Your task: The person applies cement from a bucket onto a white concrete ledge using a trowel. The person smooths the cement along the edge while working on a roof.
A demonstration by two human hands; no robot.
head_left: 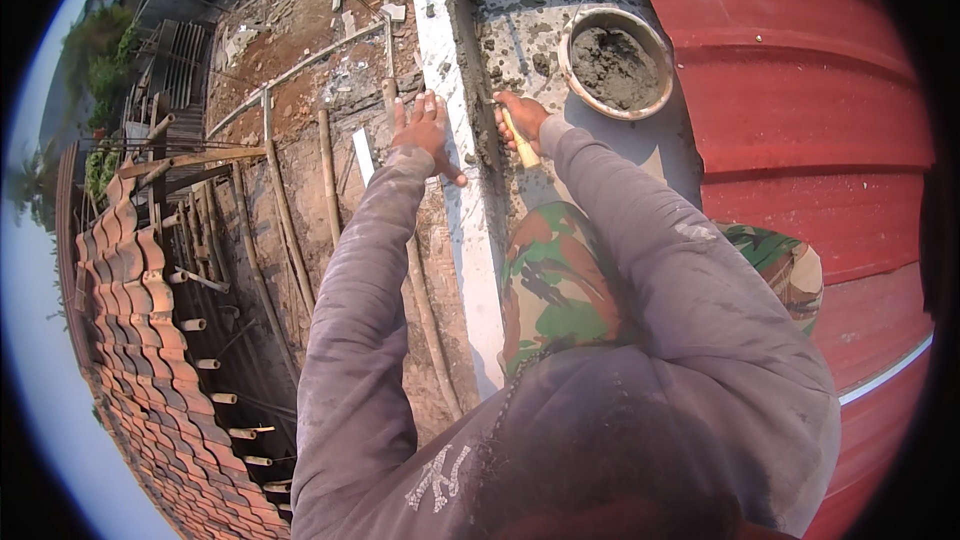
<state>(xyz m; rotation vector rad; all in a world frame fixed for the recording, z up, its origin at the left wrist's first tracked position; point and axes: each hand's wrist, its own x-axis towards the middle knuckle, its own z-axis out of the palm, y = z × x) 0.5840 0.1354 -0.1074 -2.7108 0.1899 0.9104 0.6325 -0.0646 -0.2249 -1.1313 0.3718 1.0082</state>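
Note:
My left hand [424, 132] rests with fingers spread on the outer edge of a narrow, white-topped wall [466, 250]. On the wall's inner side, my right hand [519, 122] is wrapped round the yellow handle of a trowel [524, 149]. Its blade is mostly hidden beside the wall face, where wet grey mortar [480, 130] clings. To the right of that hand stands a round bucket [571, 80] with a pale, smeared rim. Grey mortar [615, 68] lies inside it.
Red metal roofing [800, 110] rises on the right. Mortar splashes dot the pale ledge [520, 15] around the bucket. Left of the wall is a drop to brown ground with rubble, crossed by bamboo poles [328, 175]. An orange tiled roof [135, 340] stands at far left.

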